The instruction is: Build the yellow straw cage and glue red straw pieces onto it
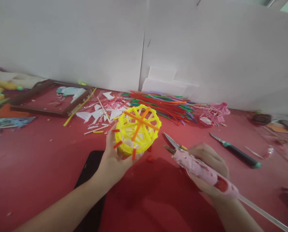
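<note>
My left hand (113, 162) is closed around the lower side of a round openwork frame (139, 130) made of yellow pipe cleaners. Two orange strips cross over its top, and short red-orange ends stick out near its lower rim. My right hand (209, 161) is wrapped round a pink-covered glue gun (199, 169), its dark nozzle aimed at the yellow frame and a clear glue stick (264, 212) trailing from its back. Beneath the nozzle show the open-looking blades of scissors (171, 140); I cannot tell whether my right hand touches them.
A heap of coloured pipe cleaners (163, 106) lies by the wall, beside white scraps (95, 112). At right are a pink openwork piece (214, 114) and a craft knife (238, 153). A dark phone-like slab (93, 190) lies under my left arm; a brown frame (42, 111) sits at left.
</note>
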